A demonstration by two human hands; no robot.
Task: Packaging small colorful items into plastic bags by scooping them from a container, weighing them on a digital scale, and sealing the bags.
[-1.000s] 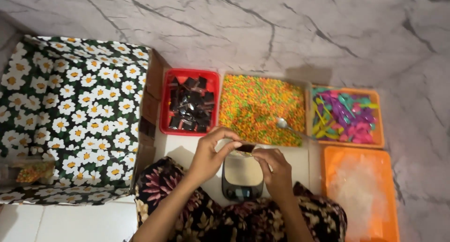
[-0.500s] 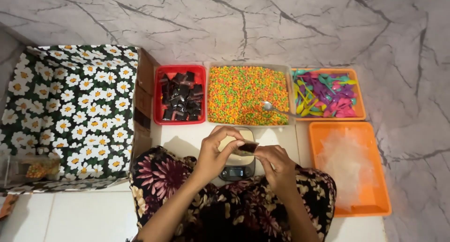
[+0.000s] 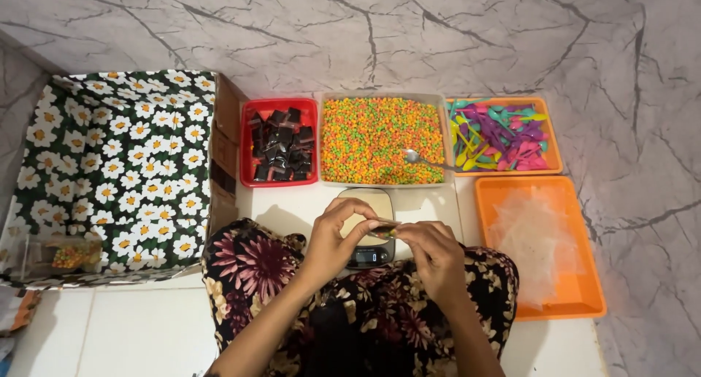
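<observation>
While the person sits on the pale tiled floor [image 3: 131,326] with a dark floral-print garment [image 3: 380,318] over the lap, both hands meet above a small digital kitchen scale with a pale platform [image 3: 369,235], and between them they pinch a small clear packet showing a streak of orange and green filling [image 3: 385,229]. Left hand [image 3: 332,242]: thumb and forefinger closed narrowly on the packet's near-left end, remaining fingers curled loosely. Right hand [image 3: 431,249]: fingertips likewise closed tight on the right end, knuckles up. Neither hand is spread; each holds the packet only. The packet hangs just over the scale, apparently not resting on it, though contact cannot be settled from this angle. Judgement: the step in hand looks like pinching or folding a filled packet shut at its mouth; the following move would call for a steady two-handed hold so the small contents do not spill. Beyond the scale stand a red rectangular plastic tray of small dark wrapped squares [image 3: 279,145], a wide clear tub of tiny orange, yellow and green sweets [image 3: 381,137] with a metal spoon [image 3: 423,159] lying in it, and an orange tray of bright plastic spoons [image 3: 504,135]. A second orange tray holding clear plastic bags [image 3: 540,245] sits right of the hands; a box draped in daisy-print cloth [image 3: 117,165] stands left.
</observation>
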